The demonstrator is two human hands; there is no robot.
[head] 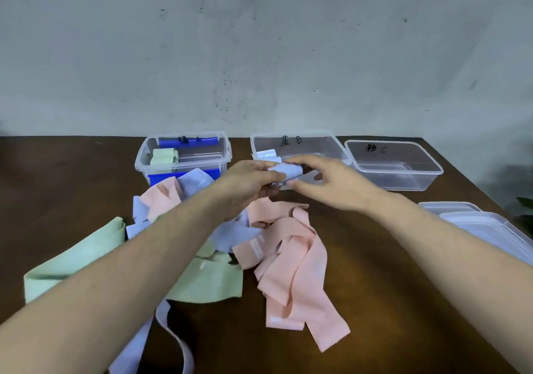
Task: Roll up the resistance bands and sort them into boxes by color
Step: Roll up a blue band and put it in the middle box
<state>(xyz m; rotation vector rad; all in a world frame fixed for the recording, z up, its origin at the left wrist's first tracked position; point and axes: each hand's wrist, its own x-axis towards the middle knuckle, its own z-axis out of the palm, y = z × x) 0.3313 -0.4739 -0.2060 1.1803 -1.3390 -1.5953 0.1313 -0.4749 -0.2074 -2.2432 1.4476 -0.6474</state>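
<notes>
— Fingers?
— My left hand [253, 179] and right hand [326, 183] both pinch a tightly rolled lavender-blue band [288, 172].
— Position?
— Held above the front rim of the clear middle box [323, 143]; loose bands [291, 261] lie below.

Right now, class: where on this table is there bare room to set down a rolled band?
Free: the dark table between the pink bands and the stacked lids, and the far-left corner beside the left box. Crowded: the middle, under the band pile.

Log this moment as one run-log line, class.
left hand: grips blue roll | right hand: steadies roll | over: middle box | pink box: empty
</notes>
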